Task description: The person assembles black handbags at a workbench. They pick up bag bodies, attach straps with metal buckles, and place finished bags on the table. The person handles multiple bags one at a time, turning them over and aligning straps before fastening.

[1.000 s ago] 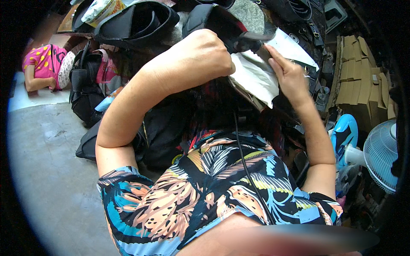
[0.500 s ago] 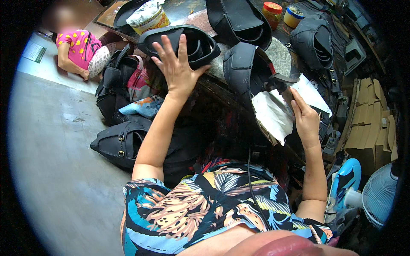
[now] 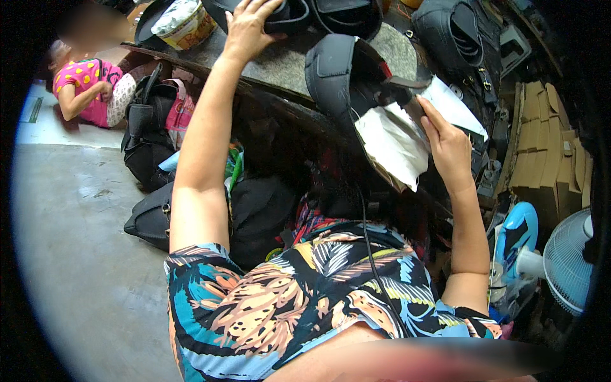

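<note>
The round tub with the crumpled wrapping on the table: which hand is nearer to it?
Left. The left hand rests on a black bag just beside the tub; the right hand holds white paper farther away.

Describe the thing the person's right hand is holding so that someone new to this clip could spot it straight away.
Start at the dark worktop running across the top of the view, crowded with black bags. Near its right part, the right hand holds a wad of white paper against an upright black bag. It is the only crumpled, bright white thing among dark bags; the left hand rests on another black bag.
</note>
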Available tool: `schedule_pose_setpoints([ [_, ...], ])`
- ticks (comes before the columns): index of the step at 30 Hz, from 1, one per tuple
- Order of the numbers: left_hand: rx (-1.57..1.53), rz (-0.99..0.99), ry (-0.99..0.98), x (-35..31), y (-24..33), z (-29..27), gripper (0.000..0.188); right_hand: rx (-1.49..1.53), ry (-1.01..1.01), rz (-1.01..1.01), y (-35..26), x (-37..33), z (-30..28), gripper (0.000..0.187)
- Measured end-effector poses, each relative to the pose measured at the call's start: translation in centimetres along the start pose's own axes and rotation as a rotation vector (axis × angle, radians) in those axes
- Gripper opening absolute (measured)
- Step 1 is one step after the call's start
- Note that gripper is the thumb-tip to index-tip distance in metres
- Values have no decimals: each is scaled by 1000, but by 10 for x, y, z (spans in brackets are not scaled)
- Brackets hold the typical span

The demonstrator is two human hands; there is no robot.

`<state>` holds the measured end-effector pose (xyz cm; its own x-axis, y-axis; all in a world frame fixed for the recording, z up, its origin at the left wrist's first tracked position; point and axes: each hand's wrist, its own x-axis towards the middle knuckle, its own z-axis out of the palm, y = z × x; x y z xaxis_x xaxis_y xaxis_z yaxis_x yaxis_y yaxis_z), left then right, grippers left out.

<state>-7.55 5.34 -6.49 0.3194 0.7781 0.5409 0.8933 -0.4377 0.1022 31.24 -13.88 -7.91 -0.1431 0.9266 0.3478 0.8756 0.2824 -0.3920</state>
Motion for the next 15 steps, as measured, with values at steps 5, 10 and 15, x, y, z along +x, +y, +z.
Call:
schedule_pose_setpoints([
  [5,139,-135,129,-16,49,-31,103,-11,-22,15,-9,3,-15,33],
  [10,-497,294,104,-85,131,-79,96,467,131,-55,-13,17,-62,35],
  [15,-333,287,-29,-104,148,-70,86,349,268,-269,-17,21,-15,36],
])
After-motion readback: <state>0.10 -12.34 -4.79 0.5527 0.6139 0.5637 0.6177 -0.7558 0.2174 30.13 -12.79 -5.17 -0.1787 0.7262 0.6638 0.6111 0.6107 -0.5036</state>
